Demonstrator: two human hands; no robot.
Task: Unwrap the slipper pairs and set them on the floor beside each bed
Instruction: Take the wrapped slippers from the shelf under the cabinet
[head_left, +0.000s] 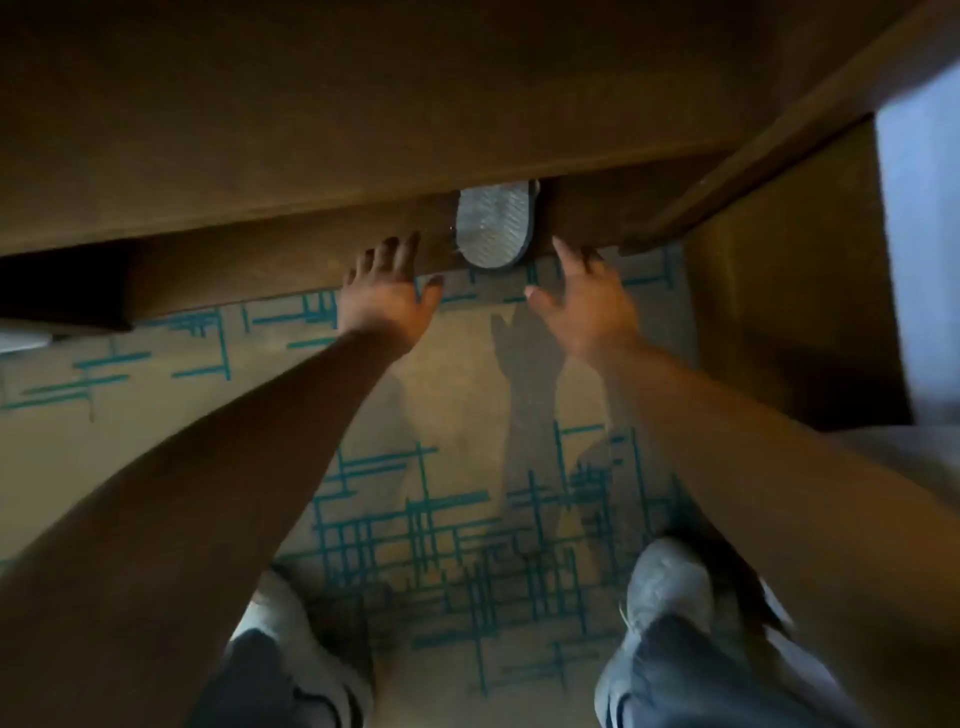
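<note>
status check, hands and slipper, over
Left hand open, right hand open, both empty. Slipper sole-up against the wooden bed base, between the hands. Nothing in the way.

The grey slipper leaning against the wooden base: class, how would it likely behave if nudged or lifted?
The slipper looks thin and flat, so it is probably light and somewhat bendy. It stands on its edge against the wooden base, so a nudge would likely tip it onto the carpet. Its ridged sole suggests it would not slip easily in the fingers.

No readable text, label, brand, number or sign is visible. The slipper (494, 224) sole shows only a ribbed tread; the carpet (457, 525) carries only teal line patterns.
</note>
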